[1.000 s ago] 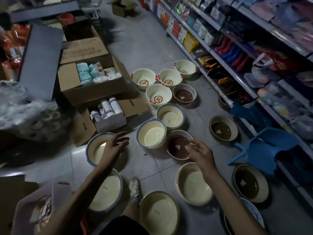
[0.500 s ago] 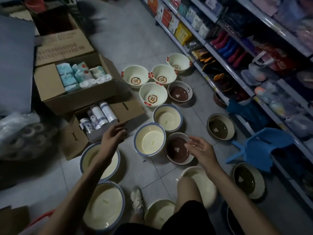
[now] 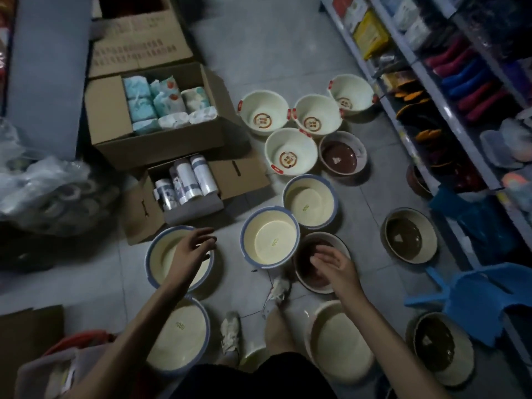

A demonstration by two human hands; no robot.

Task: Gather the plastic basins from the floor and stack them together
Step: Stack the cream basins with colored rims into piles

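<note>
A dim shop aisle, seen from above. Many plastic basins lie singly across the grey tiled floor (image 3: pixel 273 53).

Both hands are empty, with the fingers loosely spread. The left hand (image 3: pixel 195 249) hovers over the left blue-rimmed basin (image 3: pixel 161 254), which is cream inside. The right hand (image 3: pixel 335 264) hovers over a brown basin (image 3: pixel 305 273). It is unclear whether either hand touches a rim. The middle blue-rimmed basin (image 3: pixel 270 237) sits between the hands, just beside the brown one.

The gathering seems to be at its start, as nothing looks stacked yet. The next move probably calls for gripping one rim, lifting that basin and nesting it into a matching one. The basins differ in kind and width, so they will likely need sorting first.

Little of the writing can be read:
- **Red-handled cream basins (image 3: pixel 290 151):** These are further up the aisle. Each has a round red emblem on its base, with characters too small to make out.
- **Blue-rimmed basins:** Each carries a tiny green mark that is unreadable.
- **Closed cardboard box (image 3: pixel 138 44):** It shows rows of blurred print.
- **Shelves (image 3: pixel 431 82):** They are on the right and hold packaged goods with no legible labels.
</note>
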